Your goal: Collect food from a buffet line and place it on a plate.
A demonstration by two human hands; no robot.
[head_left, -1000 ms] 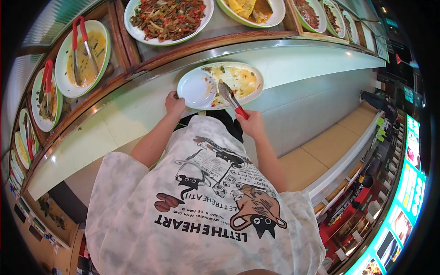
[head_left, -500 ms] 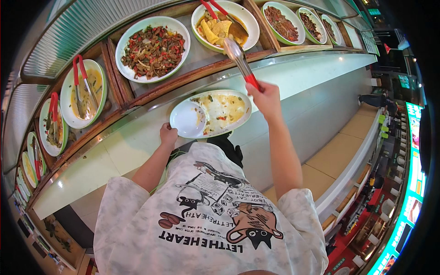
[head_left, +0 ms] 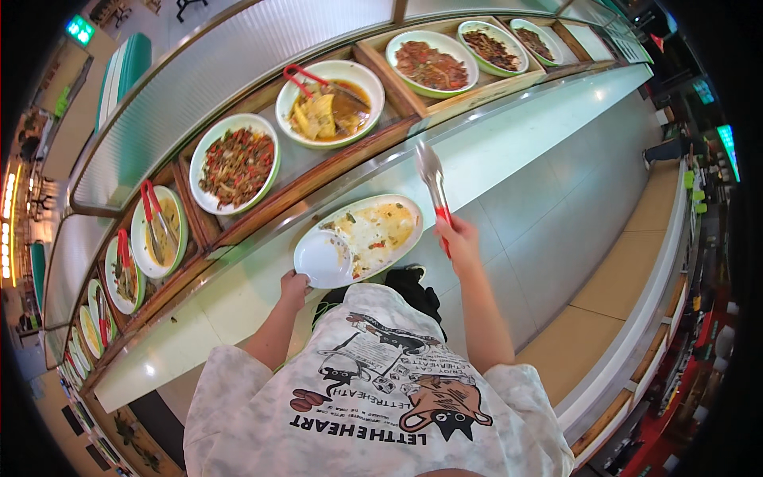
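My left hand grips the left end of an oval white plate with two compartments. Sauce and scraps of food smear its larger part; the smaller part is mostly bare white. In my right hand is a pair of tongs with red handles, its metal tips pointing up and away, over the pale counter ledge. Beyond the ledge stands a bowl of yellow food in brown sauce, with another red-handled pair of tongs in it. Left of that is a bowl of chopped meat and red pepper.
Wooden-framed compartments hold a long row of bowls, including a soupy dish with tongs and a reddish meat dish. A ribbed clear screen rises behind. The pale ledge runs along the front. At far right a person stands.
My right hand has drawn the tongs back from the yellow-food bowl to above the ledge. The view has shifted, so the bowls and plate sit differently in it. My left hand keeps holding the plate.
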